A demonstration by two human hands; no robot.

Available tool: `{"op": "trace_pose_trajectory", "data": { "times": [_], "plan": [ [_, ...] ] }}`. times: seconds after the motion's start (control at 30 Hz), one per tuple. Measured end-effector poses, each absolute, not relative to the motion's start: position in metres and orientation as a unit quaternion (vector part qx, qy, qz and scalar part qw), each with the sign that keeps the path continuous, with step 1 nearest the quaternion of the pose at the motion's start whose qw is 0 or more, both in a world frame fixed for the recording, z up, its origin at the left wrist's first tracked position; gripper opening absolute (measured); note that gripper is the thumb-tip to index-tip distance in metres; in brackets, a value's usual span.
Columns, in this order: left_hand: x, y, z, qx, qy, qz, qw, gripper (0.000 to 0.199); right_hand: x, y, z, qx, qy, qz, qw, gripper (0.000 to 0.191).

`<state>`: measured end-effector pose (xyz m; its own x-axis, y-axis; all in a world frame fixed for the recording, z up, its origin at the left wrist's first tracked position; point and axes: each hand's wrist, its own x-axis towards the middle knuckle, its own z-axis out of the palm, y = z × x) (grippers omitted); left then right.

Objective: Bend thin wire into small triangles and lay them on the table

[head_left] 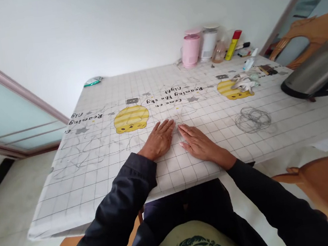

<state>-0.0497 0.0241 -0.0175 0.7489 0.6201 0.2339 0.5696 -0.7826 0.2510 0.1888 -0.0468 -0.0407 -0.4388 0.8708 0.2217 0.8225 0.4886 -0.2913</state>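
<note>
Left hand (160,140) and right hand (198,143) lie flat, palms down, gripping nothing, on the grid-print tablecloth (71,195), spread below the wall (127,31). Cloth likely light, limp, perhaps slick; best pinched at near hem (189,181). Long axis left-right; yellow bear prints (131,118) point heads toward near hem.

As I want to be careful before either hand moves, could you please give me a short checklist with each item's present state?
1. Left hand free: ok; it lies palm down on the tablecloth, with no object showing in its grip.
2. Right hand free: ok; also palm down, no object showing.
3. Hands apart: ok; a narrow gap separates the fingertips.
4. Tablecloth free of loose strands: not ok; a tangled coil lies to the right of the right hand.
5. Metal kettle away from both hands: ok; it stands at the far right.
6. Nothing under the palms: cannot tell; they are hidden.
</note>
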Motion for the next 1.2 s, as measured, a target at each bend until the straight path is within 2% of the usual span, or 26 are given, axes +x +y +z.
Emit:
{"op": "trace_pose_trajectory", "data": {
  "times": [0.2,0.57,0.7,0.83,1.0,1.2],
  "plan": [
    [-0.048,0.036,-0.022,0.937,0.309,0.124,0.108,0.058,0.184,-0.048,-0.046,-0.499,-0.851,0.065,0.15,0.07],
    [-0.044,0.032,-0.03,0.928,0.312,0.164,0.123,0.055,0.183,-0.045,-0.047,-0.491,-0.855,0.08,0.145,0.072],
    [-0.046,0.033,-0.028,0.922,0.31,0.187,0.134,0.055,0.185,-0.049,-0.038,-0.489,-0.852,0.067,0.175,0.068],
    [-0.052,0.032,-0.017,0.903,0.322,0.24,0.152,0.055,0.196,-0.063,-0.025,-0.505,-0.825,0.039,0.251,0.059],
    [-0.06,0.029,-0.005,0.843,0.364,0.37,0.142,0.052,0.25,-0.1,-0.013,-0.554,-0.758,-0.024,0.343,0.046],
    [-0.058,0.029,-0.002,0.818,0.364,0.431,0.109,0.042,0.362,-0.141,0.009,-0.686,-0.631,-0.129,0.338,0.031]
  ]
}}
